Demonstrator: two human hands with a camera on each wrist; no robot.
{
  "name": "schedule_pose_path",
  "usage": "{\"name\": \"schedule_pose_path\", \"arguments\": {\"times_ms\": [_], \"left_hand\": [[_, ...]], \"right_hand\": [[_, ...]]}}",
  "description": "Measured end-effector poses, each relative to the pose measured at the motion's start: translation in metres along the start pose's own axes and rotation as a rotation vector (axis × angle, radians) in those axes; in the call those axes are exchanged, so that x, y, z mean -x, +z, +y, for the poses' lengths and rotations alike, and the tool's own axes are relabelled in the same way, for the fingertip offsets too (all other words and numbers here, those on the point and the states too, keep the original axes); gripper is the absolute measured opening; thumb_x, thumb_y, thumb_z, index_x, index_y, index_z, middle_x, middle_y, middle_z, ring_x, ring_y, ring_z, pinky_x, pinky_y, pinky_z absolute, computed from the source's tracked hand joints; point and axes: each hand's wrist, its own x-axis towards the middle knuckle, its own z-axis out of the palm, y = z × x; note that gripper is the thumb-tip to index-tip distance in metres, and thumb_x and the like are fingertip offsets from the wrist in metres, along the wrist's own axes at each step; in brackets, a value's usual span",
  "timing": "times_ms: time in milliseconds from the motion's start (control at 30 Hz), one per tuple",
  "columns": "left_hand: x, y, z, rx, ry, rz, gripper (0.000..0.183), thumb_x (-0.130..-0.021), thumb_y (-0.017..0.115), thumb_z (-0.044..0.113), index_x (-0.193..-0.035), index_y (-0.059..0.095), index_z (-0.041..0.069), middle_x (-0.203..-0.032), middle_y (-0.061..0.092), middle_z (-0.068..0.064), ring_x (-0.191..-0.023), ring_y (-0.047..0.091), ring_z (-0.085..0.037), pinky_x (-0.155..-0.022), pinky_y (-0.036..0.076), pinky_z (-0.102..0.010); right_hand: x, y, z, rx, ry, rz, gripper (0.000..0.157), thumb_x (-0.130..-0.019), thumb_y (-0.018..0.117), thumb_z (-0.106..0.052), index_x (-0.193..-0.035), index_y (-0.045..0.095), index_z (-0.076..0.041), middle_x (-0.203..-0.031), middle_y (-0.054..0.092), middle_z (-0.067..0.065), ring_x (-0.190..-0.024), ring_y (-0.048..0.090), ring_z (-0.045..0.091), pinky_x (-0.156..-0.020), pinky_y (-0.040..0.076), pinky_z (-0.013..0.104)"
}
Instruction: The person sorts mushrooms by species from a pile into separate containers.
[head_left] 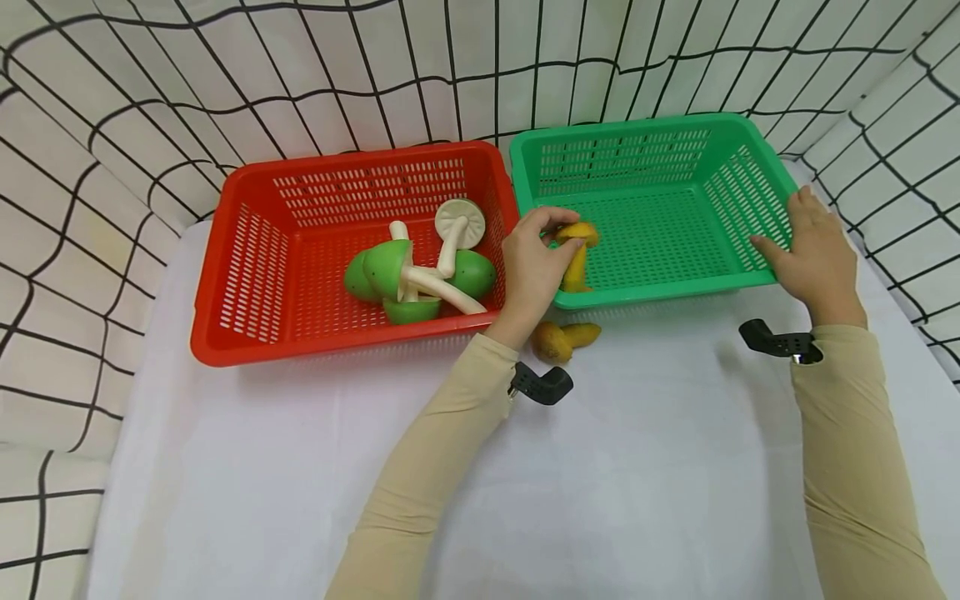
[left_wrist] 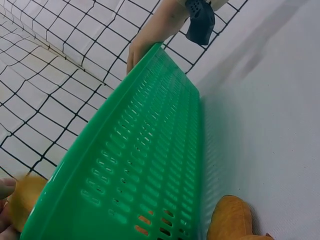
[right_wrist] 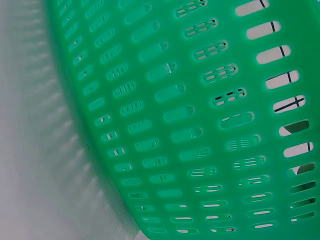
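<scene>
My left hand pinches a yellow-brown toy mushroom by its cap with thumb and fingers, inside the front left corner of the green basket. The left wrist view catches only part of that mushroom past the basket's rim. Another brown-yellow mushroom lies on the white cloth just in front of the basket. My right hand rests at the basket's right front corner, fingers extended along the side and thumb over the rim. Only the slotted basket wall fills the right wrist view.
A red basket stands left of the green one, holding several green-capped toy mushrooms with white stems and one pale, flat-capped mushroom. Black wire grid walls rise behind and at both sides of the cloth-covered table.
</scene>
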Motion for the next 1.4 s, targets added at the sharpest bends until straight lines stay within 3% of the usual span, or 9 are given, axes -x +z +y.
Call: {"name": "schedule_pose_path", "arguments": {"times_ms": [167, 400, 567, 867, 1067, 1300, 1400], "left_hand": [[0.0, -0.003, -0.001, 0.018, -0.029, 0.008, 0.02, -0.081, 0.071, -0.001, -0.101, 0.068, 0.0, -0.103, 0.066, -0.01, -0.101, 0.06, -0.018, -0.089, 0.044, -0.015], [0.002, -0.01, 0.001, 0.062, 0.009, 0.02, 0.018, -0.082, 0.069, -0.001, -0.101, 0.068, -0.003, -0.101, 0.067, -0.012, -0.099, 0.061, -0.019, -0.087, 0.046, -0.016], [0.008, -0.019, 0.005, 0.165, 0.015, -0.008, 0.019, -0.082, 0.068, -0.004, -0.101, 0.066, -0.007, -0.103, 0.067, -0.016, -0.101, 0.062, -0.019, -0.089, 0.047, -0.021], [0.027, -0.037, 0.016, 0.308, -0.021, -0.102, 0.022, -0.081, 0.067, -0.007, -0.102, 0.063, -0.01, -0.105, 0.063, -0.021, -0.105, 0.06, -0.019, -0.093, 0.046, -0.027], [0.041, -0.046, 0.022, 0.307, -0.034, -0.132, 0.022, -0.081, 0.068, -0.007, -0.102, 0.063, -0.01, -0.104, 0.064, -0.021, -0.103, 0.061, -0.023, -0.093, 0.046, -0.026], [0.067, -0.049, 0.023, 0.352, -0.038, -0.177, 0.021, -0.08, 0.067, -0.011, -0.1, 0.063, -0.012, -0.102, 0.064, -0.024, -0.101, 0.061, -0.031, -0.094, 0.046, -0.034], [0.078, -0.048, 0.021, 0.352, -0.032, -0.205, 0.021, -0.079, 0.067, -0.011, -0.099, 0.063, -0.011, -0.101, 0.064, -0.023, -0.1, 0.062, -0.029, -0.094, 0.047, -0.034]], "right_hand": [[-0.001, 0.0, -0.002, 0.0, 0.002, 0.0, 0.074, -0.097, 0.038, -0.036, -0.148, 0.002, 0.003, -0.154, -0.002, 0.02, -0.142, -0.001, 0.034, -0.113, 0.003, 0.049], [-0.001, 0.0, -0.002, 0.003, 0.006, -0.011, 0.074, -0.097, 0.037, -0.037, -0.148, 0.001, 0.003, -0.154, -0.003, 0.02, -0.142, -0.001, 0.034, -0.113, 0.002, 0.049], [-0.001, 0.0, -0.003, 0.001, 0.007, -0.017, 0.075, -0.097, 0.037, -0.037, -0.148, 0.001, 0.004, -0.154, -0.004, 0.019, -0.142, -0.002, 0.034, -0.113, 0.002, 0.049], [-0.001, -0.001, -0.002, -0.003, 0.004, -0.02, 0.074, -0.097, 0.037, -0.038, -0.148, 0.001, 0.003, -0.154, -0.004, 0.018, -0.142, -0.002, 0.035, -0.113, 0.003, 0.051], [-0.001, -0.002, 0.0, -0.009, -0.005, -0.029, 0.074, -0.098, 0.037, -0.037, -0.148, 0.0, 0.003, -0.154, -0.005, 0.02, -0.142, -0.003, 0.034, -0.114, -0.001, 0.046], [0.001, -0.001, 0.001, -0.011, 0.008, -0.023, 0.074, -0.098, 0.036, -0.038, -0.148, 0.001, 0.003, -0.154, -0.005, 0.019, -0.142, -0.003, 0.036, -0.112, 0.003, 0.053], [0.001, -0.001, 0.001, -0.012, 0.013, -0.022, 0.074, -0.097, 0.036, -0.038, -0.149, 0.001, 0.002, -0.154, -0.005, 0.018, -0.141, -0.003, 0.036, -0.111, 0.004, 0.054]]}}
